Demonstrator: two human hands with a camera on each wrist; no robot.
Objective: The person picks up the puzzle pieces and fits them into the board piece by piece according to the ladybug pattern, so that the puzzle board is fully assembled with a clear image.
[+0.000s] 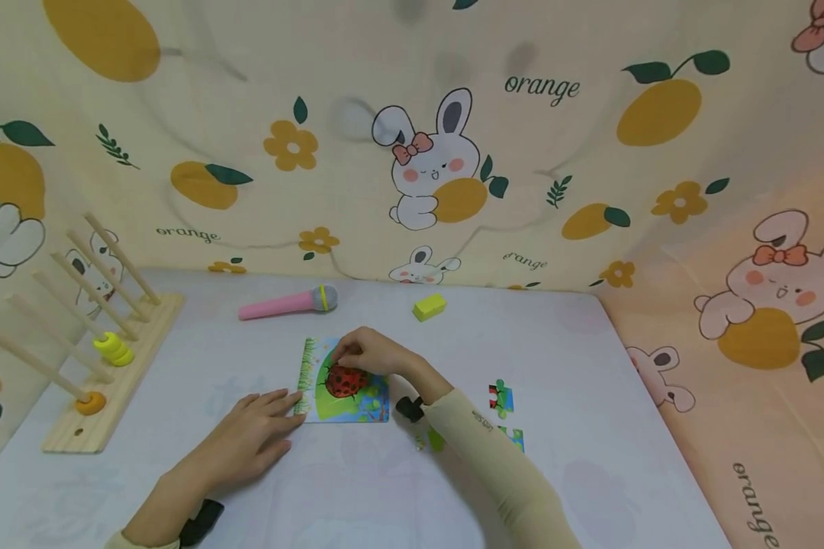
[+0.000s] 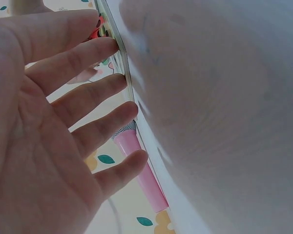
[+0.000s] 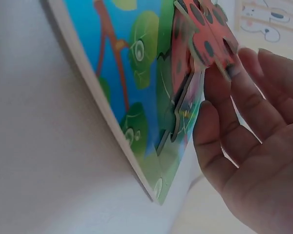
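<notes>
A wooden ladybug puzzle board with a green and blue picture lies on the table before me. My right hand reaches over its upper part. In the right wrist view that hand pinches a red, black-spotted puzzle piece, which is tilted and raised at one side above the board. Beneath it, part of the board's recess shows. My left hand lies palm down at the board's left side, fingers spread, with fingertips right at the board's edge.
Loose puzzle pieces lie right of the board, some partly hidden by my right forearm. Behind it are a pink toy microphone and a yellow block. At the left stands a wooden peg rack with yellow and orange rings.
</notes>
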